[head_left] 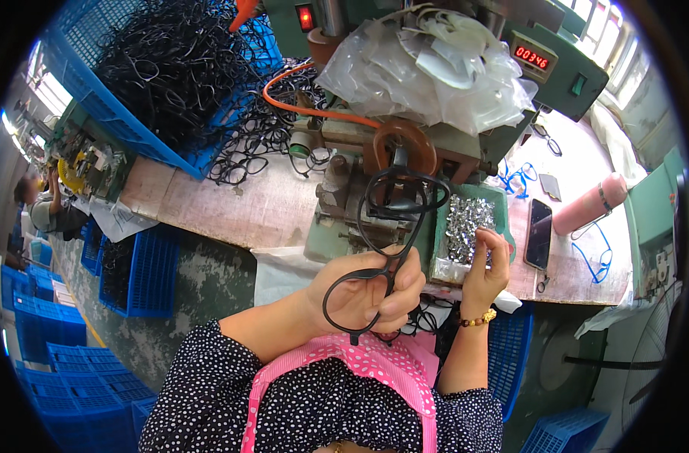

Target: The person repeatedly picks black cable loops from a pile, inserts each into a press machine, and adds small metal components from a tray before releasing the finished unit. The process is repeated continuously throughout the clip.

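Over the bench, left hand (367,291) gripping black eyeglass frame (393,226), right hand (486,264) pinching metal parts (465,223)

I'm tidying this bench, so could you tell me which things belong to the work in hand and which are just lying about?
In use: black eyeglass frame in left hand; tray of small metal parts under right hand; bench press.
Lying about: phone; pink bottle; blue cord.

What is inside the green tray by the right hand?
The green tray holds a heap of small shiny metal parts. The right hand reaches into them; its fingers cover some, and the tray's bottom is hidden.
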### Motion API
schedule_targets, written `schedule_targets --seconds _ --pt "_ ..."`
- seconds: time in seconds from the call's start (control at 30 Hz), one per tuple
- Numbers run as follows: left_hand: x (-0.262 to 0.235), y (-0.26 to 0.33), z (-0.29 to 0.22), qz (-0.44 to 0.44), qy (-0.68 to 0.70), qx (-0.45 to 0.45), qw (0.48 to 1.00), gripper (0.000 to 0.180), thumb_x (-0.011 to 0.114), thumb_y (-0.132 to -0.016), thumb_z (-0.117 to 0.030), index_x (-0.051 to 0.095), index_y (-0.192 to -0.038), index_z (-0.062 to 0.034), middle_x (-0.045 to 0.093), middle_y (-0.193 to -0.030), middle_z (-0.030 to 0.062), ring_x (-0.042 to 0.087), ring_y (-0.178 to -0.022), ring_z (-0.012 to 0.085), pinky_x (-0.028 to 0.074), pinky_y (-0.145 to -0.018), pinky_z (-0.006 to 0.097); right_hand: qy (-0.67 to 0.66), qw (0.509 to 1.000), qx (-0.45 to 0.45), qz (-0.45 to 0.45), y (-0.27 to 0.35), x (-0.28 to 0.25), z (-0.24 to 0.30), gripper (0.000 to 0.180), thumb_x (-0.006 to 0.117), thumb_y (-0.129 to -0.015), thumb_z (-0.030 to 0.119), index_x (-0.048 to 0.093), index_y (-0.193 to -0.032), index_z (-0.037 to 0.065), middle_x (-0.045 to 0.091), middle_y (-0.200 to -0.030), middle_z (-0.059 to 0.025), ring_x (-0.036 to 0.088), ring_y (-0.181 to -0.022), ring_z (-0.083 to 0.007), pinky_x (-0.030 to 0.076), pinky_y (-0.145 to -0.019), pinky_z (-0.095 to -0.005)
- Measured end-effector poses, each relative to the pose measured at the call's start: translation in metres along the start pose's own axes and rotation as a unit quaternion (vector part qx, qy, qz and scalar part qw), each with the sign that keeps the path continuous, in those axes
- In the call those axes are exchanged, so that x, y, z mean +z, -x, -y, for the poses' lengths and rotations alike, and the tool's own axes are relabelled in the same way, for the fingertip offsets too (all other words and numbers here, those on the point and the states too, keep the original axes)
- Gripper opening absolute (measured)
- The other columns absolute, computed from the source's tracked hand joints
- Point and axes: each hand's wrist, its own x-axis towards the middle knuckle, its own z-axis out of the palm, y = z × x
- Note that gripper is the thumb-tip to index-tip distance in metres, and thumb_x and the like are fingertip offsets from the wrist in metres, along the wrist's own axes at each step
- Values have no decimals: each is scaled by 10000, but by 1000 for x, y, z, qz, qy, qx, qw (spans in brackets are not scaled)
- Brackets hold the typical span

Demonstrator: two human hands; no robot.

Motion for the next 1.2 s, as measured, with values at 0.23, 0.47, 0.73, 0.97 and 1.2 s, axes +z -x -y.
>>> schedule_targets --seconds 0.23,0.47,0.73,0.97,1.2 --pt "-8 -2 0 68 20 -13 997 373 462 -1018 -388 544 -1067 -28 453 -649 35 382 -547 145 325 -514 285 26 999 -30 -10 -2 -2 7 150 662 -827 -72 694 -927 35 641 -935 -92 593 -896 -244 483 -778 -337" --pt "-2 -1 -2 52 -9 15 998 365 464 -1029 -380 556 -1063 -29 471 -667 34 394 -557 141 339 -521 288 16 1000 -13 -13 -3 -3 6 169 653 -826 -88 679 -941 33 639 -924 -75 583 -906 -228 473 -819 -322" --pt "30 30 3 -162 -482 161 846 207 702 -921 -160 597 -1019 -11 602 -762 45 594 -642 165 459 -587 292 -71 997 29 11 -7 -11 19 125 658 -846 -90 679 -915 12 629 -936 -65 573 -891 -179 464 -804 -292" --pt "27 52 -37 -33 -927 334 167 247 749 -720 -65 706 -963 -57 627 -768 29 567 -611 190 443 -515 320 -225 967 110 54 -11 -12 48 120 656 -862 -107 672 -919 -3 597 -947 -42 558 -891 -126 452 -779 -240" --pt "28 58 -53 7 -916 384 116 273 763 -723 -136 713 -986 -77 627 -827 31 582 -627 169 478 -524 278 -328 928 158 81 -12 -4 65 157 623 -868 -128 650 -965 -7 592 -990 -43 552 -948 -123 435 -868 -249"
